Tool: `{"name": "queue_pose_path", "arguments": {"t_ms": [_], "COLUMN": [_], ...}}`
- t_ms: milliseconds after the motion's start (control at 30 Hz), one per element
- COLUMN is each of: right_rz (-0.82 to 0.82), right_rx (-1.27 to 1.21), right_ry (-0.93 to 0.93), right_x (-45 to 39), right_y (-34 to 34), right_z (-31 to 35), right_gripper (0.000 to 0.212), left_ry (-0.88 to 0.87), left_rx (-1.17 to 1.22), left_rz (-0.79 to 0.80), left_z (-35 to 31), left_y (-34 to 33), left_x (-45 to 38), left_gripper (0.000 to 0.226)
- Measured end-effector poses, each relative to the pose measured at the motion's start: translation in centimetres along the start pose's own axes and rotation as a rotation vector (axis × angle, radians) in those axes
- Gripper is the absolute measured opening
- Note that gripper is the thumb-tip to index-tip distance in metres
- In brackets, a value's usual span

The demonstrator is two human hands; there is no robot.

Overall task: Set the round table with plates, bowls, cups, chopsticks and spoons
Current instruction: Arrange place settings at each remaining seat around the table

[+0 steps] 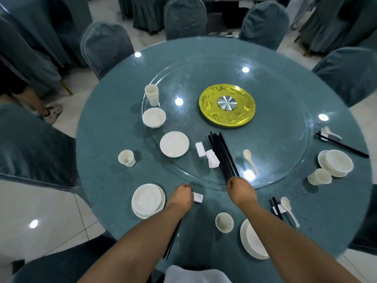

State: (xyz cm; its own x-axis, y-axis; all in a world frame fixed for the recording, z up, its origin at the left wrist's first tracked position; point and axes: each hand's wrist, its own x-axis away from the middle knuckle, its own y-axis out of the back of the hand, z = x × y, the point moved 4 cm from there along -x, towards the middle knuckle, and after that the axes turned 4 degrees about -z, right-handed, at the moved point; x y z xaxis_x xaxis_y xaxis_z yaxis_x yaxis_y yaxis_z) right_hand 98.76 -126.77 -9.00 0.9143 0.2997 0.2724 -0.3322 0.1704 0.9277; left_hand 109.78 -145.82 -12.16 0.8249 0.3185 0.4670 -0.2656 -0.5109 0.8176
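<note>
My left hand (181, 198) grips a black chopstick pair (173, 238) that runs back under my forearm, its tip beside a white chopstick rest (198, 197). Left of it sits a bowl on a plate (148, 201), with a cup (126, 158) farther back. My right hand (240, 190) curls round the near ends of a chopstick bundle (223, 156) lying on the glass turntable (285, 160). Also on the turntable are a plate (174, 144), stacked bowls (154, 117), stacked cups (152, 94), loose rests (212, 159) and a spoon (250, 160).
A laid setting lies near my right arm: cup (224, 222), bowl on plate (253, 240), chopsticks and spoon (287, 209). Another setting (335, 163) is at the right edge. A gold disc (227, 105) marks the centre. Covered chairs ring the table; a person's foot (52, 114) is at left.
</note>
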Motion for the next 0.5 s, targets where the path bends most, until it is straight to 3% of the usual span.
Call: {"name": "queue_pose_path", "arguments": {"t_ms": [267,500], "right_rz": [-0.010,-0.020], "right_rx": [-0.004,-0.014], "right_ry": [-0.151,-0.264], "right_x": [-2.8,-5.3], "right_y": [3.0,4.0], "right_z": [-3.1,-7.3], "right_gripper": [0.026,0.026], "left_ry": [-0.072,-0.007], "left_rx": [-0.126,-0.252], "left_rz": [0.056,0.158], "left_z": [-4.0,-4.2], "left_y": [2.3,2.4], "left_x": [-4.1,-9.3], "left_gripper": [0.029,0.052]}}
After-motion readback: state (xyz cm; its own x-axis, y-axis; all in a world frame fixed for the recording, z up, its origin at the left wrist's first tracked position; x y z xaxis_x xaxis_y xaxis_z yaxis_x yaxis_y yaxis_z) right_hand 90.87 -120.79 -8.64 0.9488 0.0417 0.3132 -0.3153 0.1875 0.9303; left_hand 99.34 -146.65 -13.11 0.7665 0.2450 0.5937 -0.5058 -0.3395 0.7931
